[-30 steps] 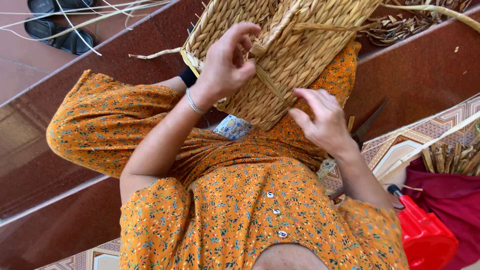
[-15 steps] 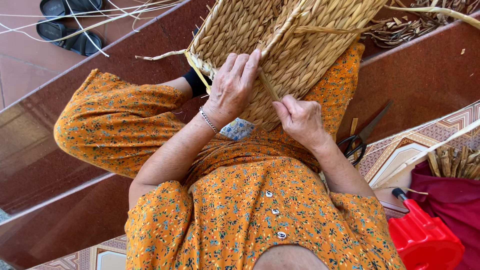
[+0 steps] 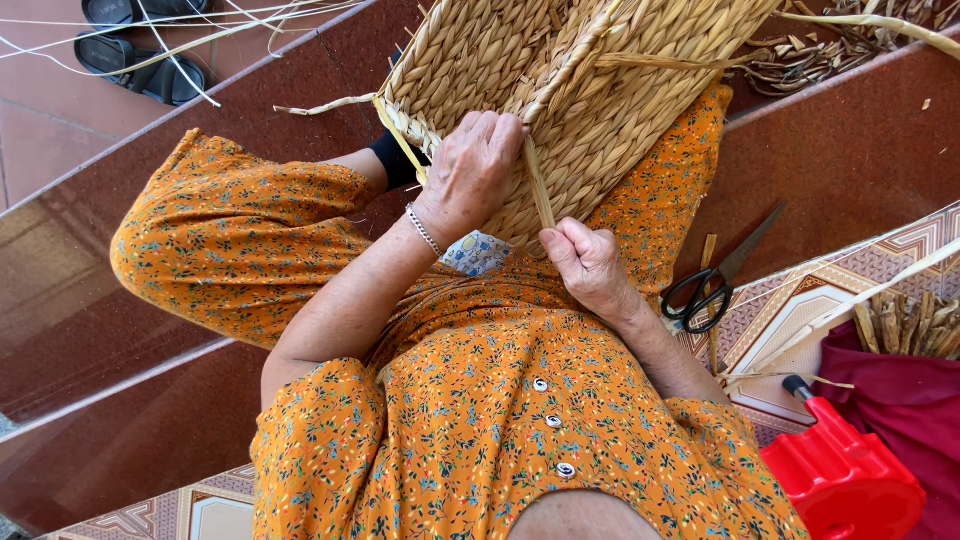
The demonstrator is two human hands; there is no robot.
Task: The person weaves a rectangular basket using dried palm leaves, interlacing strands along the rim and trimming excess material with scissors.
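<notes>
Right hand [image 3: 590, 265] pinching strand [image 3: 540, 190], left hand [image 3: 470, 170] on basket [image 3: 600, 90]

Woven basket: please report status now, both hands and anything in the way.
Left hand pressed on woven basket. Right hand gripping flat straw strand, pulled taut. Scissors lying aside on step; nothing blocking.

The left hand [image 3: 472, 170] presses flat on a woven basket [image 3: 560, 90] in the lap; the right hand [image 3: 588, 265] grips a straw strand [image 3: 539, 188] running up into the weave. Scissors [image 3: 715, 280] lie on the step nearby.
</notes>
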